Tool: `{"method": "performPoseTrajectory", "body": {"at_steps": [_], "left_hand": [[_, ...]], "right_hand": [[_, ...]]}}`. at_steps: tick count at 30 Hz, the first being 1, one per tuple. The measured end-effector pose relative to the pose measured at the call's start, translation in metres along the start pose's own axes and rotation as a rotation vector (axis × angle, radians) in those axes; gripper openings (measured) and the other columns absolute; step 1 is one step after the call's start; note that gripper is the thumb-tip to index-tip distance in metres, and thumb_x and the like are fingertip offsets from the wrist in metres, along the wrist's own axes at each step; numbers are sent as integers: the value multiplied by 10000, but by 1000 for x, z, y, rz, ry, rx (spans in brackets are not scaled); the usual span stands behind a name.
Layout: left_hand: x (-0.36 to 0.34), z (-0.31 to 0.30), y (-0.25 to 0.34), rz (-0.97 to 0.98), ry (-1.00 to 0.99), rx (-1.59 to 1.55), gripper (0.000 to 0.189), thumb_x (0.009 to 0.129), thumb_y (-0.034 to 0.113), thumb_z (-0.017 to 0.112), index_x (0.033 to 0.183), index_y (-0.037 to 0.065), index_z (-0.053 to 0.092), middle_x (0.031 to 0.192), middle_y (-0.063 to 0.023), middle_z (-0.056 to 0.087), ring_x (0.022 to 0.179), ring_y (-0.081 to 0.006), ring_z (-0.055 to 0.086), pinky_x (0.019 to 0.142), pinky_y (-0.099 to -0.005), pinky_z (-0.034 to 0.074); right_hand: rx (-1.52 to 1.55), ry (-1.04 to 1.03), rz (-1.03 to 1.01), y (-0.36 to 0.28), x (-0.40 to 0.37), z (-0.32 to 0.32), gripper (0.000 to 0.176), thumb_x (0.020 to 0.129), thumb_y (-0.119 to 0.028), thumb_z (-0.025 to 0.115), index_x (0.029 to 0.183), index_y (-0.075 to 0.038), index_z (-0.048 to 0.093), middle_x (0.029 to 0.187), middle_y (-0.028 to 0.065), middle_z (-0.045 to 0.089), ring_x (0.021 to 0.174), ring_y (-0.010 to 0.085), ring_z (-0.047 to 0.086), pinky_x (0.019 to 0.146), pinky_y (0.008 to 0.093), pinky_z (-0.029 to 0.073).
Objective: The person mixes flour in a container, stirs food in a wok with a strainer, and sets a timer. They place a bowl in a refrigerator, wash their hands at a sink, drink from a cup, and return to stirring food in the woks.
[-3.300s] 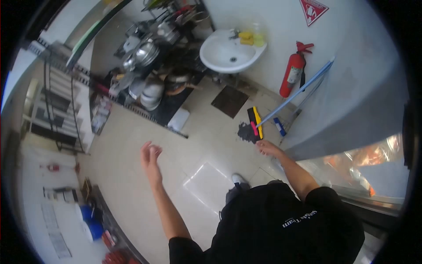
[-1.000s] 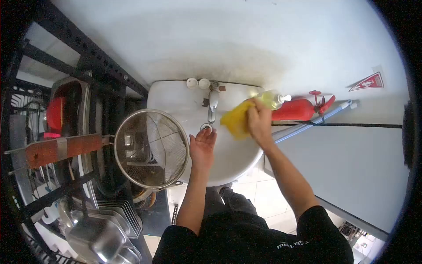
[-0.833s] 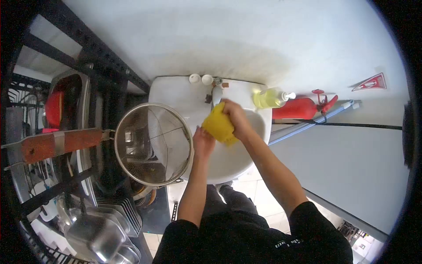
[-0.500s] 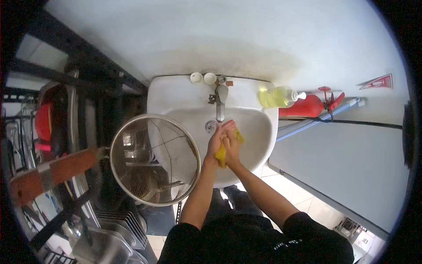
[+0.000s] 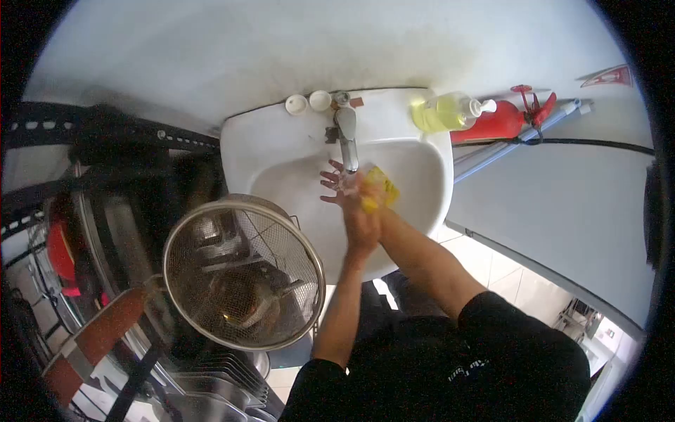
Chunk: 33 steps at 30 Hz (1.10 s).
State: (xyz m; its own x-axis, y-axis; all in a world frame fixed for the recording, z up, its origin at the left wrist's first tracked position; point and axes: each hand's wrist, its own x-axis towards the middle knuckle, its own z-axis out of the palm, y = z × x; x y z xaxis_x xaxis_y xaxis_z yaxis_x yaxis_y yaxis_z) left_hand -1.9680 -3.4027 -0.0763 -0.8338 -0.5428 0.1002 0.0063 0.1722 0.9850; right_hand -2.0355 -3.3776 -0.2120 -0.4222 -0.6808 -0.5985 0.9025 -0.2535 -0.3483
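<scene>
I have both hands over the white sink (image 5: 418, 172), close to the mouth of the tap (image 5: 346, 133). My left hand (image 5: 353, 205) is open, fingers spread, just beneath the spout. My right hand (image 5: 373, 188) is blurred against it, with the yellow cloth (image 5: 389, 193) in its grip; I can't make out how its fingers close. The cloth is above the basin, to the right of the tap.

On the sink's back ledge, two small white cups (image 5: 296, 105) (image 5: 320, 100) sit side by side left of the tap; one shows a dark speck inside. At the ledge's right end is a clear pump bottle (image 5: 439, 112) with yellow liquid in it, near the red extinguisher (image 5: 500, 121).

To my left, a round mesh strainer (image 5: 242, 274) overlaps the sink's edge in my view. Dark and metal things show through its mesh, so I can't tell whether it holds anything.
</scene>
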Motion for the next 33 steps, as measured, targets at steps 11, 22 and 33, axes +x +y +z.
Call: {"method": "performPoseTrajectory", "body": {"at_steps": [11, 22, 33], "left_hand": [[52, -16, 53, -274, -835, 277, 196, 756, 216, 577, 811, 28, 583, 843, -197, 591, 826, -334, 562, 754, -432, 403], [-46, 20, 4, 111, 119, 189, 374, 897, 314, 402, 1092, 19, 521, 1132, -146, 516, 1096, -340, 443, 965, -428, 280], [54, 12, -59, -1100, 204, -1340, 591, 862, 566, 305, 1122, 55, 448, 1121, -110, 453, 1083, -277, 430, 922, -509, 310]], "right_hand": [[-2246, -60, -509, 39, -24, 21, 190, 793, -280, 520, 894, -123, 548, 808, 26, 561, 758, 205, 548, 654, 360, 454], [-1198, -119, 441, -13, -3, 38, 296, 843, -270, 468, 1064, -88, 544, 1014, 109, 579, 946, 231, 563, 778, 365, 460], [-1237, 393, -488, -35, -103, 81, 274, 779, -175, 493, 1008, -59, 590, 981, 178, 591, 893, 338, 567, 794, 392, 438]]}}
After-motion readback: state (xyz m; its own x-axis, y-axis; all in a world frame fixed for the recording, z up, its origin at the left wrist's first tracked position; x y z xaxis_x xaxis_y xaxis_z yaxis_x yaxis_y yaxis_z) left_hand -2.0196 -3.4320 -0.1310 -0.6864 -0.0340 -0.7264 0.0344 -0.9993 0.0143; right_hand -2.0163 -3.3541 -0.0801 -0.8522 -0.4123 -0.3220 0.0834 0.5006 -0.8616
